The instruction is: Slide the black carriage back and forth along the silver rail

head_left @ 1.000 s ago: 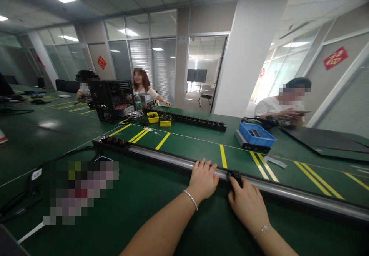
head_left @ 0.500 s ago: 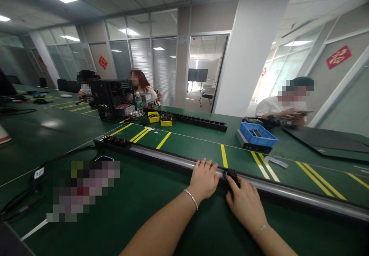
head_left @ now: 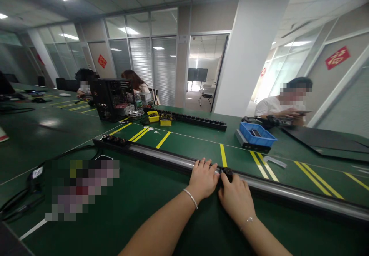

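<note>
A long black power track (head_left: pixel 276 188) with a silvery channel along its top lies across the green table in front of me. My left hand (head_left: pixel 203 178) rests on it palm down, its fingers spread over the far edge. Close beside it, my right hand (head_left: pixel 238 198) grips a small black socket block (head_left: pixel 227 172) seated on the track. The thumb and index finger are at the block's near side; its lower part is hidden by the fingers. Several dark round-topped blocks (head_left: pixel 115 139) sit at the track's left end.
Behind lies a second black track (head_left: pixel 196 120) full of blocks. An open computer case (head_left: pixel 112 100), yellow bins (head_left: pixel 165 122) and a blue bin (head_left: pixel 257 133) stand farther back. Cables (head_left: pixel 31 187) lie at left. One person (head_left: pixel 288 100) sits at right; two others sit at back left.
My right hand has slid the socket block left along the track, closer to my left hand. The left hand has stayed in place. A person at the back left has lowered their head.
</note>
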`<state>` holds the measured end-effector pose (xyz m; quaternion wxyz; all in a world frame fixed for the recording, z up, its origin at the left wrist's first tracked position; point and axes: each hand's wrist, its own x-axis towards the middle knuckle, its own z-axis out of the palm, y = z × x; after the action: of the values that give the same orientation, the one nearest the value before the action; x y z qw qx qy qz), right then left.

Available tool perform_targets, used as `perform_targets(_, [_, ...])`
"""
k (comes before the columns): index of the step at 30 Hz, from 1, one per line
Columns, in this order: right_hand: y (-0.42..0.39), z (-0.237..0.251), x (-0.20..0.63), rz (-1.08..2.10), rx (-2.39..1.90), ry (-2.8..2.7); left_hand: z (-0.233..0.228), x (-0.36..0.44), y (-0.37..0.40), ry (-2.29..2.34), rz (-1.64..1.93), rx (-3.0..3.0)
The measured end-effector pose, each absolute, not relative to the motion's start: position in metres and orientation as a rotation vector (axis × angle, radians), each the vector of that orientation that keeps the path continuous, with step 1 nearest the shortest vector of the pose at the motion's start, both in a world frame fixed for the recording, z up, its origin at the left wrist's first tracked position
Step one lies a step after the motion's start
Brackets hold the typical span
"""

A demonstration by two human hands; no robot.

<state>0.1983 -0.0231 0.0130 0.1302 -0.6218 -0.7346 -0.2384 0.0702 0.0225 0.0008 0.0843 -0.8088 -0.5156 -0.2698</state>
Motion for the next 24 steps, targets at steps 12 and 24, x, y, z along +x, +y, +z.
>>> perform_targets(12, [-0.016,0.001,0.216,-0.581,-1.588,-2.1,0.002,0.069,0.023,-1.527,-0.797,-2.421])
perform_targets(24, [-0.015,-0.003,0.214,-0.494,-1.48,-2.133,0.006,0.068,0.021,-1.523,-0.762,-2.443])
